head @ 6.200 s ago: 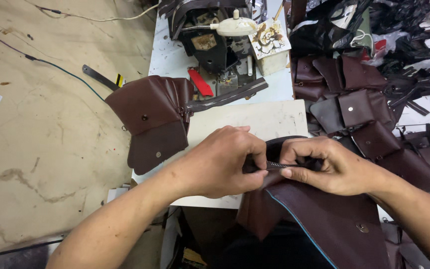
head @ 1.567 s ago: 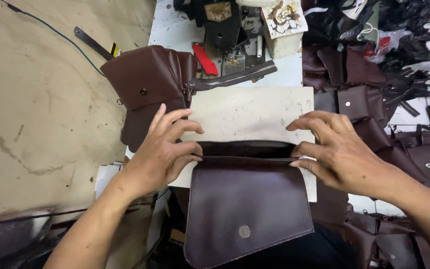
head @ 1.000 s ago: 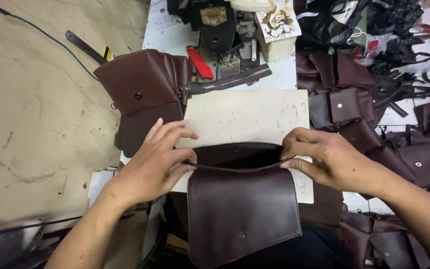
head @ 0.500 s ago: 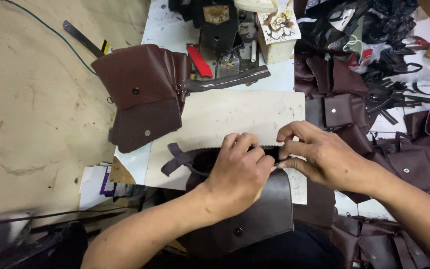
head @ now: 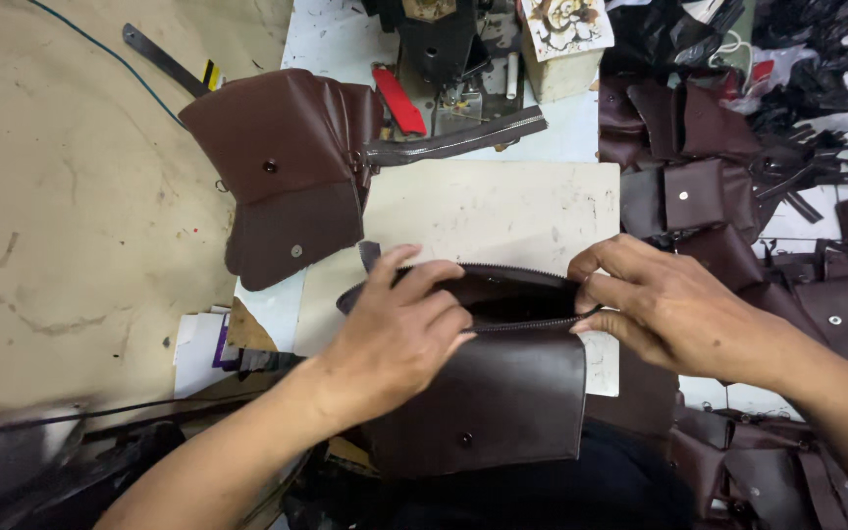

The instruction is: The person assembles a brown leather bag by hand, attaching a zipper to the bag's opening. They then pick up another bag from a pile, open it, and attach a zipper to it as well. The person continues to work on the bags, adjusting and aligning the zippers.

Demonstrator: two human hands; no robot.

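A dark brown leather pouch (head: 512, 393) with a front flap and a metal snap lies at the near edge of a pale work board (head: 483, 211). Its zippered top gapes open. My left hand (head: 399, 329) rests on the pouch's left side, fingers curled over the open mouth. My right hand (head: 660, 304) pinches the right end of the zipper edge between thumb and fingers. A short strap tab sticks out behind my left hand.
A second brown flap bag (head: 282, 162) lies at the board's back left, a zipper strip (head: 458, 137) trailing from it. A sewing machine (head: 439, 44) and a red tool (head: 399, 98) stand behind. Several brown leather pieces (head: 699, 177) pile up at the right.
The flap now hangs down toward me and the zippered mouth is open wider. My left hand has slid left from the zipper, and my right hand has shifted to the pouch's right end.
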